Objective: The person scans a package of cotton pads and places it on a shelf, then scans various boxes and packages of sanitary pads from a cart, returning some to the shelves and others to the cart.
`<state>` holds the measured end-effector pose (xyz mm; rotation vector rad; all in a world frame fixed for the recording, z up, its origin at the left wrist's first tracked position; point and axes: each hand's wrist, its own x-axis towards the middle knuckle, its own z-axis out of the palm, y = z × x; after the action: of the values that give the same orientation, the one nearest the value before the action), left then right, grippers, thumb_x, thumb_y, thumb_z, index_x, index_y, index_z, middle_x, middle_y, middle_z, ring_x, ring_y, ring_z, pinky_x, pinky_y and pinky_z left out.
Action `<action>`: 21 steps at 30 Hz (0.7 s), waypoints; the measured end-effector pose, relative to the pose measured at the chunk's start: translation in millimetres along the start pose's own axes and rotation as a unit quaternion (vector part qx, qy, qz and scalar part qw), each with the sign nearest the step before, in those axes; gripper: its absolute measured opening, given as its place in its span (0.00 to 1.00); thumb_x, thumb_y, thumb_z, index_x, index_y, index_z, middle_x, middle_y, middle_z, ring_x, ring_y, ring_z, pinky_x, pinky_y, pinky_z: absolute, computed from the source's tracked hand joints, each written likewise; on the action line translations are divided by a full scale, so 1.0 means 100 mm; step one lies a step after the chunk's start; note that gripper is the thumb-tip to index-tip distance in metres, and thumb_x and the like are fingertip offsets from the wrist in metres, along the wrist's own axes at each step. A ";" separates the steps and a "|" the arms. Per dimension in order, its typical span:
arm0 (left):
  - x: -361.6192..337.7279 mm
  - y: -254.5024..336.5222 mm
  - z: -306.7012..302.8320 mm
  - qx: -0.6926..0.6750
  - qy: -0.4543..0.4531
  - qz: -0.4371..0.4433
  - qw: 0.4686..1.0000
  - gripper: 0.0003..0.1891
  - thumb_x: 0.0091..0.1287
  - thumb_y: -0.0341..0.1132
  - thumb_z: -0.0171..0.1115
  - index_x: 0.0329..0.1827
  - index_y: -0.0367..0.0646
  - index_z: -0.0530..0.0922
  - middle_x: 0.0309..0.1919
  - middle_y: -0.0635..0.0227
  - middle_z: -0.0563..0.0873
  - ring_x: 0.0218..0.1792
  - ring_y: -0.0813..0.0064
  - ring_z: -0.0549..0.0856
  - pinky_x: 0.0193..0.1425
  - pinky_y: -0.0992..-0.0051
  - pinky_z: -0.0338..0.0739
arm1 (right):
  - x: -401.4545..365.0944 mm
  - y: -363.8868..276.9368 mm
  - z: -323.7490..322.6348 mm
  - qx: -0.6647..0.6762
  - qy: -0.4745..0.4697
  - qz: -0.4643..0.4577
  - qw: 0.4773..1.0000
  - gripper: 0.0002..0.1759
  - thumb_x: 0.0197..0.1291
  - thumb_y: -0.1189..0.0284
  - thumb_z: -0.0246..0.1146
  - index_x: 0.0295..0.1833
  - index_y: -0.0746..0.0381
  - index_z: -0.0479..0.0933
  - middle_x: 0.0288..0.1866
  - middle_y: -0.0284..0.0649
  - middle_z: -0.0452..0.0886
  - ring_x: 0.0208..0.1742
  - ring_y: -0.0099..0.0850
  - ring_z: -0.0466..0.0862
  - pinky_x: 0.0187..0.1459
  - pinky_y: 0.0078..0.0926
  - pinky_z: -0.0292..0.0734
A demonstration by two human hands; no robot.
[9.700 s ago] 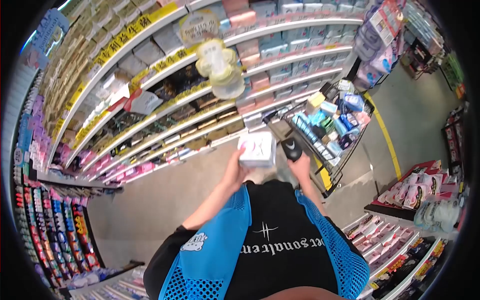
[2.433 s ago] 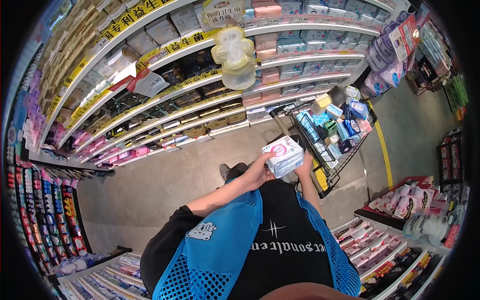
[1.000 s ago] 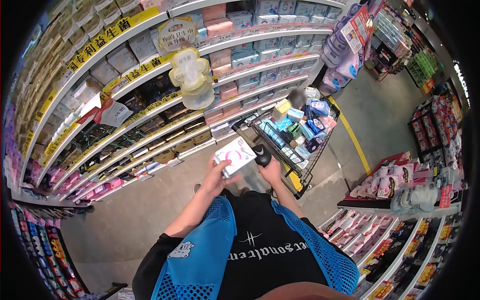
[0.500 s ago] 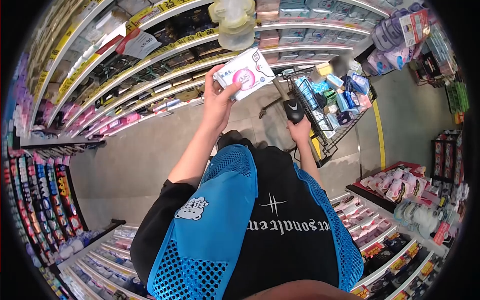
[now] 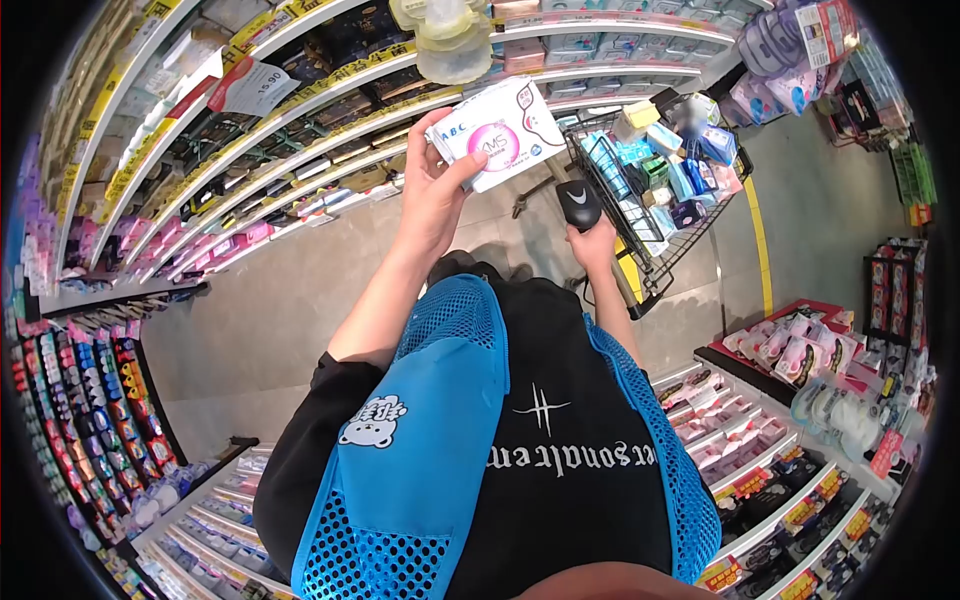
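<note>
My left hand (image 5: 437, 190) is closed on a white pack of sanitary pads (image 5: 500, 135) with a pink circle and "ABC" lettering, the thumb across its front. The pack is tilted in front of the shelf. On the right, my right hand (image 5: 594, 246) is closed at the shopping cart handle (image 5: 622, 278), just below a black part (image 5: 580, 205) with a white curved mark. Its fingers are partly hidden. Beyond the handle is the black wire shopping cart (image 5: 668, 262), holding several boxes and packs.
Long shelves (image 5: 290, 130) of packaged goods curve across the front, with a price tag (image 5: 252, 88) and a hanging yellowish display piece (image 5: 440, 40). More shelves (image 5: 745, 440) stand behind me. A red-edged display (image 5: 790, 350) is at right. A yellow line (image 5: 758, 250) crosses the floor.
The pack in my left hand has moved slightly right and looks bigger, its front turned more to view. My right hand, the handle and the cart appear slightly higher and further left.
</note>
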<state>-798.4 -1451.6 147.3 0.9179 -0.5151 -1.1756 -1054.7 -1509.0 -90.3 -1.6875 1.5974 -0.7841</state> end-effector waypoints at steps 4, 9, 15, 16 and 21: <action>0.04 0.02 0.03 0.004 -0.007 -0.017 1.000 0.35 0.64 0.24 0.70 0.73 0.50 0.62 0.61 0.63 0.77 0.62 0.69 0.79 0.62 0.64 0.80 | -0.01 -0.06 -0.01 -0.006 0.002 -0.004 1.000 0.22 0.43 0.69 0.72 0.46 0.67 0.81 0.41 0.55 0.86 0.46 0.54 0.86 0.49 0.44 0.81; 0.09 0.02 0.02 0.005 -0.007 -0.027 1.000 0.36 0.64 0.24 0.70 0.73 0.50 0.62 0.61 0.63 0.77 0.62 0.69 0.80 0.62 0.64 0.79 | -0.01 -0.12 -0.02 -0.004 0.011 -0.015 1.000 0.21 0.44 0.70 0.72 0.45 0.67 0.81 0.41 0.55 0.86 0.45 0.54 0.86 0.48 0.44 0.81; 0.11 0.07 -0.01 0.002 0.001 -0.028 1.000 0.36 0.64 0.24 0.69 0.73 0.50 0.62 0.62 0.63 0.77 0.62 0.69 0.80 0.62 0.64 0.79 | -0.01 -0.09 0.01 0.006 0.017 -0.017 1.000 0.21 0.44 0.69 0.72 0.45 0.67 0.80 0.41 0.54 0.85 0.45 0.54 0.86 0.47 0.44 0.81; 0.11 0.07 -0.01 0.000 -0.001 -0.025 1.000 0.35 0.64 0.24 0.69 0.73 0.50 0.62 0.62 0.63 0.77 0.62 0.69 0.80 0.62 0.64 0.79 | -0.01 -0.09 0.01 0.005 0.018 -0.019 1.000 0.21 0.44 0.69 0.72 0.45 0.67 0.80 0.40 0.54 0.85 0.45 0.54 0.86 0.47 0.44 0.81; 0.12 0.10 -0.03 0.000 0.002 -0.032 0.999 0.35 0.64 0.23 0.69 0.73 0.51 0.62 0.62 0.63 0.77 0.61 0.68 0.80 0.62 0.63 0.79 | -0.02 -0.09 0.03 -0.007 0.007 0.001 1.000 0.20 0.44 0.69 0.72 0.44 0.67 0.80 0.41 0.54 0.85 0.46 0.55 0.86 0.48 0.45 0.81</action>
<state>-786.3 -1460.7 152.3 0.9419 -0.4852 -1.2318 -1046.9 -1507.1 -85.0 -1.6935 1.6181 -0.7875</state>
